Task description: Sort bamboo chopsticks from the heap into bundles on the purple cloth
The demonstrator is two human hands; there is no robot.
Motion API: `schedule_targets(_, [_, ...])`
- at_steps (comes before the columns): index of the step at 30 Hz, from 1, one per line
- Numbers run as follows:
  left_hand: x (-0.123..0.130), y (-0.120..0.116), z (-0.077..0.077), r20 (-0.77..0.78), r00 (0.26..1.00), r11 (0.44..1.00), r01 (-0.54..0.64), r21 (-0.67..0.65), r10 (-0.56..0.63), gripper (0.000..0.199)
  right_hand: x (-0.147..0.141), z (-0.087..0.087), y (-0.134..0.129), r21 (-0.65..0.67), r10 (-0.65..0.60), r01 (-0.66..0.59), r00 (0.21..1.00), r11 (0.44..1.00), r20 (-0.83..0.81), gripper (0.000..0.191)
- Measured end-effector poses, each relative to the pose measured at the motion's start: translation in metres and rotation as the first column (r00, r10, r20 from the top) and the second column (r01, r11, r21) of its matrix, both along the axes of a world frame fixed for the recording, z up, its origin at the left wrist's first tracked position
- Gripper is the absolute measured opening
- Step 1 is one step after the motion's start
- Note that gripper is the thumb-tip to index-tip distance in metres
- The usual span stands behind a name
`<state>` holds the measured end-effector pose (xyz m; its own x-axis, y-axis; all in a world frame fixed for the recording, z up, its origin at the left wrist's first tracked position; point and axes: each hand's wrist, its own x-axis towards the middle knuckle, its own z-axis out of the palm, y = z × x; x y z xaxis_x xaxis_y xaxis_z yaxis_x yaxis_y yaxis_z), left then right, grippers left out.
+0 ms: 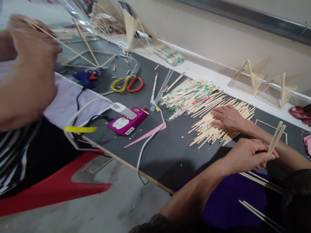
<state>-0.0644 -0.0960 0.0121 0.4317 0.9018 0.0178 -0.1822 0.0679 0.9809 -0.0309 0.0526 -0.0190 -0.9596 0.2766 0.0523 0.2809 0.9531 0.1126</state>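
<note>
My left hand [255, 153] is closed around a small upright bunch of bamboo chopsticks [277, 137], their ends standing above the fingers. Beyond it, my right hand [228, 118] lies palm down with thumb and fingers apart on a loose pile of unwrapped chopsticks [204, 136]. Wrapped chopsticks in clear and green sleeves [189, 94] lie heaped just left of that pile. More chopsticks [259, 213] rest in pairs over purple cloth [223, 207] below my hands.
At left, a co-worker's blurred hand [34, 64] is beside a stick frame [89, 53]. Scissors [128, 82], a blue glue gun [85, 77], a purple power socket [128, 121] and a white cable [145, 139] lie on the grey tabletop [165, 152]. Finished stick models [252, 74] stand along the wall.
</note>
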Motion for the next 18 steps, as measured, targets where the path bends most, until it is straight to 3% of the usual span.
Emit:
schedule_targets(9, [0.001, 0.001, 0.001, -0.017, 1.0, 0.999, 0.004, 0.035, -0.003, 0.022, 0.015, -0.005, -0.008, -0.008, -0.018, 0.018, 1.0, 1.0, -0.007, 0.052])
schedule_targets(18, [0.003, 0.0, -0.002, -0.046, 0.999, 1.0, -0.007, 0.014, 0.007, 0.024, 0.013, -0.002, -0.009, -0.005, -0.022, 0.022, 1.0, 1.0, 0.005, 0.051])
